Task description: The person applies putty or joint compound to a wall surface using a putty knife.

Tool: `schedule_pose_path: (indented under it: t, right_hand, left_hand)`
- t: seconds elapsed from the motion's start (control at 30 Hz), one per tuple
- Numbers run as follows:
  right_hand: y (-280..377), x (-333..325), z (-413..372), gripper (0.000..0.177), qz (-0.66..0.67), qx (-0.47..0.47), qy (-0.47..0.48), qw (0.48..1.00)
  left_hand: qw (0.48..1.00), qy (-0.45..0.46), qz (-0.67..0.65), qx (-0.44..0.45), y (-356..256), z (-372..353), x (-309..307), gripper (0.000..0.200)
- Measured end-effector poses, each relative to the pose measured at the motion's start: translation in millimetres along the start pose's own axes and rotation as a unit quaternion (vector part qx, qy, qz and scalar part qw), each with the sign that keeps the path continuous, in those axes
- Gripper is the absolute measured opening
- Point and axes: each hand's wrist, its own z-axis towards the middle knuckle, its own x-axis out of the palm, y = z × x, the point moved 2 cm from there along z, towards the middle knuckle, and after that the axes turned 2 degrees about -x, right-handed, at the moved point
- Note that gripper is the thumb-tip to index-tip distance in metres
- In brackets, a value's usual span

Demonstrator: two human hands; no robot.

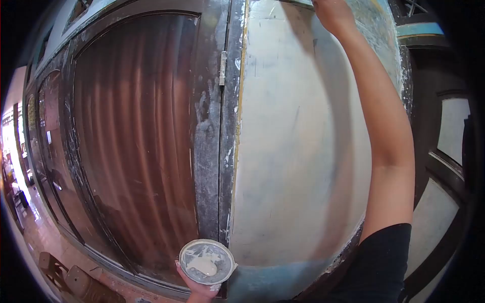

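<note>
At the bottom centre, my left hand (201, 290) is closed round the underside and edge of a round shallow container (190, 250) with white paste (204, 266) in it. My right arm reaches up along a whitish, patchy wall panel (288, 136). At the top edge shows part of my right hand (333, 14), close to the panel's upper part; its fingers are mostly cut off by the frame, and whatever they hold is hidden.
Left of the panel stands a dark wooden frame with a hinge (222, 68) and a glass pane (136, 126) with brown curtain folds behind it. Wooden furniture (83, 283) is at the lower left. Dark panelled woodwork (424, 101) is at the right.
</note>
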Motion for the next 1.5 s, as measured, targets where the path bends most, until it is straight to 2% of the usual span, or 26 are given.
schedule_pose_path:
  t: [0.03, 0.1, 0.17, 0.23, 0.3, 0.37, 0.43, 0.5, 0.57, 0.6, 0.7, 0.77, 0.83, 0.9, 1.03, 1.1, 1.13, 1.17, 1.23, 1.27, 1.3, 1.33, 1.37, 1.4, 1.43, 1.5]
  right_hand:
    - [-1.0, -2.7, 0.2, 0.023, 0.004, 0.011, -0.067, 0.998]
    - [-0.7, 0.4, 0.5, 0.029, -0.020, 0.036, -0.027, 0.999]
    - [3.8, 10.6, -8.3, 0.029, -0.045, 0.033, 0.092, 0.994]
    - [3.2, 0.2, -19.2, 0.023, -0.032, -0.027, 0.035, 0.999]
    - [-10.1, -14.7, -13.6, 0.021, -0.025, 0.012, 0.088, 0.996]
    - [-27.8, -10.9, -7.6, 0.023, 0.010, 0.019, 0.065, 0.998]
    - [-39.0, -11.8, 3.2, 0.024, -0.008, 0.054, 0.025, 0.998]
    - [-38.5, 2.3, -2.3, 0.022, 0.028, 0.102, 0.006, 0.994]
    - [-31.3, 15.2, -19.4, 0.022, 0.009, 0.063, 0.085, 0.994]
    - [-27.7, 14.5, -35.2, 0.021, 0.057, -0.011, -0.005, 0.998]
    - [-30.7, -3.9, -47.4, 0.020, 0.074, -0.029, 0.011, 0.997]
    - [-44.2, -13.4, -37.9, 0.018, 0.002, -0.042, 0.062, 0.997]
    - [-53.7, -19.7, -37.0, 0.018, 0.028, -0.017, -0.028, 0.999]
    - [-55.8, -7.5, -37.4, 0.020, 0.011, 0.033, 0.005, 0.999]
    - [-62.8, 11.3, -55.4, 0.024, 0.043, -0.040, -0.014, 0.998]
    - [-70.4, -4.6, -52.6, 0.022, 0.062, -0.049, 0.037, 0.996]
    - [-80.3, -12.6, -45.8, 0.022, -0.003, -0.017, 0.121, 0.993]
    - [-91.1, -17.0, -43.0, 0.022, -0.002, -0.018, 0.118, 0.993]
    - [-106.8, -26.7, -44.9, 0.021, 0.006, -0.026, -0.035, 0.999]
    - [-106.5, -20.0, -47.0, 0.021, 0.006, -0.024, -0.035, 0.999]
    - [-109.8, -5.9, -51.6, 0.020, 0.215, 0.172, 0.018, 0.961]
    - [-111.2, 5.0, -58.0, 0.019, 0.404, 0.353, 0.071, 0.841]
    - [-106.1, -4.2, -67.7, 0.018, 0.218, 0.232, 0.090, 0.944]
    - [-108.5, -2.5, -76.1, 0.019, 0.157, 0.119, 0.063, 0.978]
    - [-112.0, -2.1, -81.4, 0.020, 0.095, 0.000, 0.029, 0.995]
    - [-129.7, -10.6, -80.6, 0.020, 0.062, -0.027, 0.041, 0.997]
  left_hand:
    - [1.000, 0.002, 0.009, 0.003, 1.6, -0.1, 0.5, 0.084]
    - [1.000, 0.007, 0.019, 0.007, 4.5, -0.4, 0.8, 0.084]
    - [1.000, 0.005, 0.020, 0.003, 7.0, -2.6, -2.3, 0.085]
    - [1.000, 0.007, 0.022, 0.006, 9.7, 1.3, -23.7, 0.084]
    - [0.982, -0.026, 0.144, 0.122, 7.7, 9.5, -46.0, 0.084]
    - [0.987, -0.028, 0.124, 0.098, 5.1, 3.9, -29.3, 0.083]
    - [1.000, 0.014, 0.024, 0.013, 9.2, 1.5, -2.5, 0.083]
    - [0.999, 0.031, 0.034, 0.009, 18.0, 2.9, 0.2, 0.083]
    - [0.966, -0.032, 0.205, 0.151, 20.6, 11.9, -20.6, 0.085]
    - [0.987, 0.011, 0.135, 0.088, 21.1, 6.5, -15.2, 0.087]
    - [1.000, 0.022, 0.012, 0.015, 37.4, 1.6, 1.1, 0.082]
    - [0.999, 0.010, 0.033, 0.032, 47.4, 10.6, -16.3, 0.082]
    - [0.997, 0.010, 0.069, 0.029, 56.5, 11.4, -14.2, 0.083]
    - [1.000, 0.000, 0.007, 0.009, 67.6, 12.6, -5.2, 0.083]
    - [0.999, 0.015, 0.026, -0.011, 81.8, 15.5, 7.7, 0.084]
    - [1.000, -0.004, -0.005, 0.002, 85.2, 19.0, -4.7, 0.084]
    - [1.000, -0.013, -0.020, 0.008, 85.9, 20.5, -8.7, 0.084]
    - [1.000, -0.011, -0.021, 0.010, 87.5, 21.8, -10.1, 0.084]
    - [0.998, -0.011, 0.058, 0.021, 88.8, 20.5, -10.0, 0.084]
    - [0.999, -0.025, 0.023, 0.016, 89.8, 19.4, -5.0, 0.085]
    - [0.999, -0.024, 0.025, 0.017, 91.8, 21.3, -5.2, 0.085]
    - [0.999, -0.013, 0.030, 0.024, 93.5, 22.5, -5.5, 0.085]
    - [0.999, -0.005, 0.037, 0.028, 94.1, 21.1, -7.1, 0.085]
    - [0.999, 0.013, 0.044, 0.009, 96.1, 20.0, -8.1, 0.085]
    - [0.999, 0.015, 0.041, 0.007, 100.4, 24.6, -17.8, 0.085]
    - [0.975, -0.025, 0.177, 0.133, 102.4, 24.8, -24.9, 0.085]
